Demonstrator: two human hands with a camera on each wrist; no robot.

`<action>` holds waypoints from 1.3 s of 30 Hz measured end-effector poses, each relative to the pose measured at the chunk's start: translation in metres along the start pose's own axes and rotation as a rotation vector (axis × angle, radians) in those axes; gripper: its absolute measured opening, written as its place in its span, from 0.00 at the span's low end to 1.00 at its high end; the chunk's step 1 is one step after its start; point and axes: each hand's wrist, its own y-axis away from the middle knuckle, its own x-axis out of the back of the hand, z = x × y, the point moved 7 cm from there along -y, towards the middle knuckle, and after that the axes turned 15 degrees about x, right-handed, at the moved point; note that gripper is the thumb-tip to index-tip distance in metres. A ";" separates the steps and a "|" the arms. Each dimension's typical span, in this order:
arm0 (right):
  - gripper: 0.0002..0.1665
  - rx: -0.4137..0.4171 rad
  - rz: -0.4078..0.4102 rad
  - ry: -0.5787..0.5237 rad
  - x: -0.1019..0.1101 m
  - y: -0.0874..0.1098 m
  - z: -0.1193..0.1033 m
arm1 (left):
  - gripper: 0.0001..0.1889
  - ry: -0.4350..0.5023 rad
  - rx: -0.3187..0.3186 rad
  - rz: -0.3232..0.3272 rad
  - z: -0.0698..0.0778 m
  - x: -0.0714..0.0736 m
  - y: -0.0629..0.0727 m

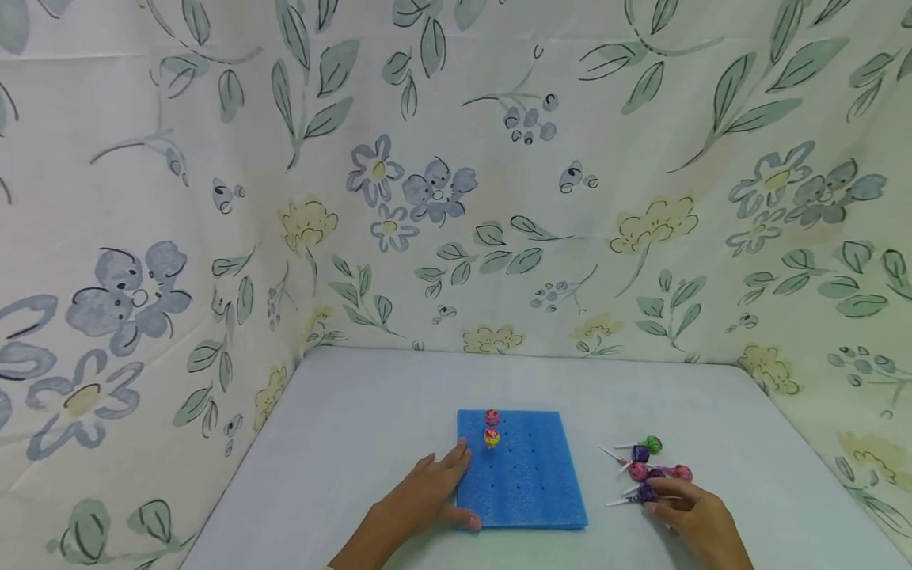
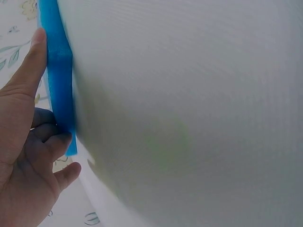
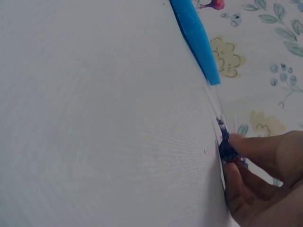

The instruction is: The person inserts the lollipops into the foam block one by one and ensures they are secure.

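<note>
My left hand (image 1: 427,495) rests against the left side of a blue foam board (image 1: 559,503), its thumb at the near left corner and its fingers along the edge. The left wrist view shows the fingers fairly straight beside the foam. A pink lollipop (image 1: 492,416) and a yellow and red lollipop (image 1: 492,436) stand in holes near the board's far left. Right of the board, my right hand (image 1: 693,514) pinches the head of a purple lollipop (image 3: 227,147) between thumb and fingers. Its white stick points left, toward the board, and the fingers partly cover the head.
By the right hand lie several loose lollipops: a green one (image 1: 653,444), another purple one (image 1: 640,454) and pink ones (image 1: 637,471), close together. More small holes dot the foam. Floral cloth (image 1: 499,198) hangs around the white table (image 1: 370,404) at the back and sides.
</note>
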 end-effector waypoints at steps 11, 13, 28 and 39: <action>0.29 0.021 0.000 0.036 0.001 -0.001 -0.001 | 0.57 0.000 0.011 -0.001 0.000 0.002 -0.002; 0.30 0.022 0.004 0.028 0.001 -0.001 -0.003 | 0.57 0.005 0.014 -0.003 0.000 0.002 -0.001; 0.28 0.087 0.046 -0.010 0.004 0.003 -0.020 | 0.58 0.021 0.029 -0.022 -0.001 0.001 -0.001; 0.30 0.081 0.113 -0.019 0.008 0.006 -0.027 | 0.58 0.016 0.038 -0.016 0.000 0.001 0.001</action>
